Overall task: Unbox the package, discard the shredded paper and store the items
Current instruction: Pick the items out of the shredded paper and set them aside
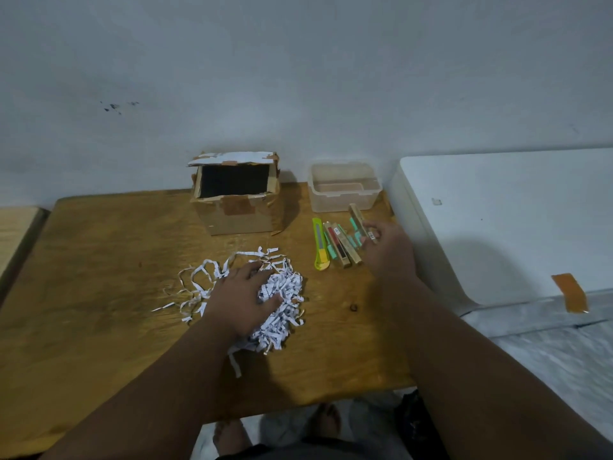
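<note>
An opened cardboard box [237, 202] stands at the back of the wooden table [99, 260], its inside dark. A pile of white shredded paper [282, 293] lies in front of it, and my left hand [243, 298] rests on top of the pile with fingers spread. To the right lie several slim boxed items [341, 247] in a row beside a yellow-green utility knife [320, 244]. My right hand [388, 247] pinches one slim brown box [360, 220], lifted at an angle above the row. A clear plastic container [343, 187] stands open behind them.
A white appliance or cabinet top [514, 210] adjoins the table's right side, with brown tape [570, 292] on its edge. A second wooden surface [16, 227] shows at the far left. The wall is close behind. Feet [232, 436] are visible below the table's front edge.
</note>
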